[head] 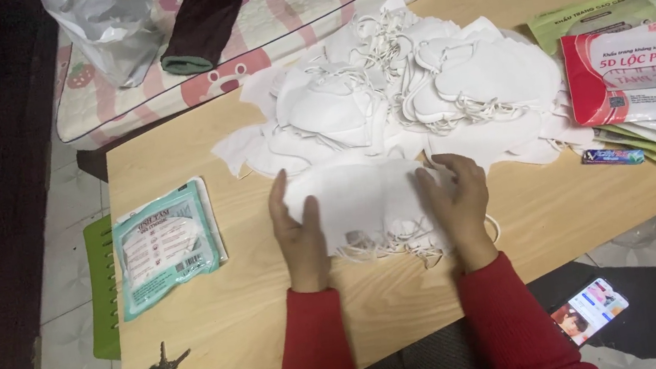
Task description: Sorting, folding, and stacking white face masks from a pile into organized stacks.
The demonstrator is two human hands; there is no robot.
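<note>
White mask stack (pixel 363 201) between both hands (pixel 298 234).

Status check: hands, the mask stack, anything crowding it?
Left hand and right hand open, flat against sides of small stack of white fabric face masks. Large loose heap of white masks directly behind, touching.

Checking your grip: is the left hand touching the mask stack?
Touching. The head view shows the left hand pressed against the mask stack's left edge.
</note>
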